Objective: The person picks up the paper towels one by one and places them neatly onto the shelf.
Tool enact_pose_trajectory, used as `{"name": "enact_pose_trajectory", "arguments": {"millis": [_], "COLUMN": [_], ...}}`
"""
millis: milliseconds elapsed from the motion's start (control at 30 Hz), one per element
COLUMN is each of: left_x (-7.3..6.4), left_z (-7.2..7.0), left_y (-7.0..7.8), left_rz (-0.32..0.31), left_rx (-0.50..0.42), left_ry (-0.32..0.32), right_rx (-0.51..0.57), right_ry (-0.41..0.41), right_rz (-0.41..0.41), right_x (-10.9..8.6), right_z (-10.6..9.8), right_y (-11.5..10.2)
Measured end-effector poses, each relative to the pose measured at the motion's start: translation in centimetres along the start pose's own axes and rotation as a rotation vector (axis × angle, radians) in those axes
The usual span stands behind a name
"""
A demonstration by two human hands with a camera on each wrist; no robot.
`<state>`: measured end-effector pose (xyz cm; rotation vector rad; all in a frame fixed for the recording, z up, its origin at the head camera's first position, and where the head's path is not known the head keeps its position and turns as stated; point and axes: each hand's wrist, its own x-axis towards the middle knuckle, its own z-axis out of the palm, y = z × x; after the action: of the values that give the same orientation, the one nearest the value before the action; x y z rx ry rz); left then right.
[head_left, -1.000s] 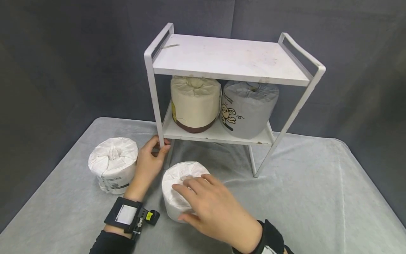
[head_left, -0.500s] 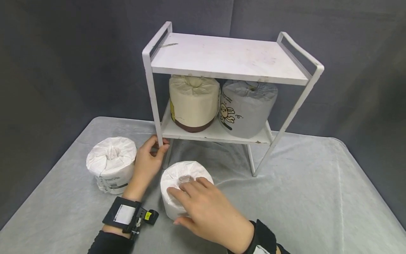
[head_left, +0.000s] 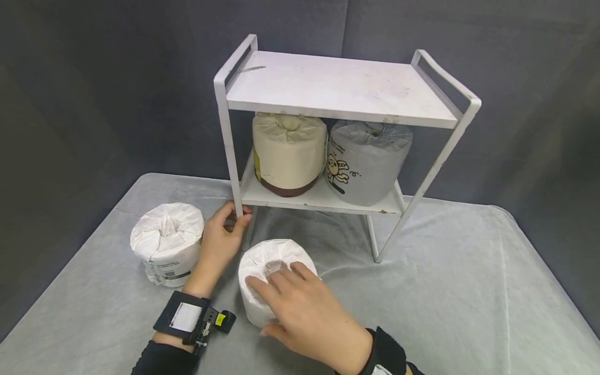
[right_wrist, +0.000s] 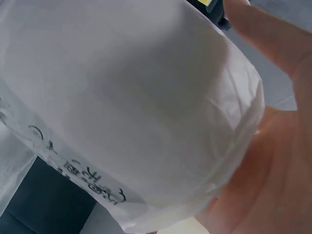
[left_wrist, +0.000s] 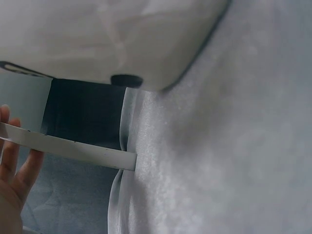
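White-wrapped roll [head_left: 259, 263] stands on a gray-covered table [head_left: 445, 271], right hand [head_left: 307, 317] spread loosely over it, left hand [head_left: 222, 237] clamped on a white rack's leg [head_left: 233, 172]. Too light a grip could drop the roll; a tug could tip the rack [head_left: 323, 80].

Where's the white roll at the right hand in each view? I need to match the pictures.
Head: the white roll sits low, just left of centre, partly behind the right hand.
Left wrist: across the upper left, above the held white leg, cut off.
Right wrist: fills most of the picture.
Shared landmark: the yellow label, low left in head, top edge in right wrist; not in left wrist.
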<state>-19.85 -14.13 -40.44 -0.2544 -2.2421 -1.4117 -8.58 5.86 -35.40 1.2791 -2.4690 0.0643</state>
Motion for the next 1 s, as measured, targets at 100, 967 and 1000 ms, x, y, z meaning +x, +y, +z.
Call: {"name": "enact_pose_trajectory", "arguments": {"millis": [100, 967, 1000], "left_x": [0.03, -0.10, -0.09], "left_z": [0.06, -0.04, -0.03], "left_y": [-0.04, 0.18, 0.17], "left_rz": [0.000, -0.012, -0.012], "left_rx": [-0.005, 0.001, 0.000], "left_ry": [0.000, 0.000, 0.000], "right_rx": [-0.019, -0.038, -0.041], "right_ry": [0.019, 0.069, 0.071], "right_rz": [-0.003, -0.004, -0.006], "right_x": [0.02, 0.21, 0.22], "right_z": [0.21, 0.94, 0.93], "right_y": [-0.06, -0.04, -0.01]}}
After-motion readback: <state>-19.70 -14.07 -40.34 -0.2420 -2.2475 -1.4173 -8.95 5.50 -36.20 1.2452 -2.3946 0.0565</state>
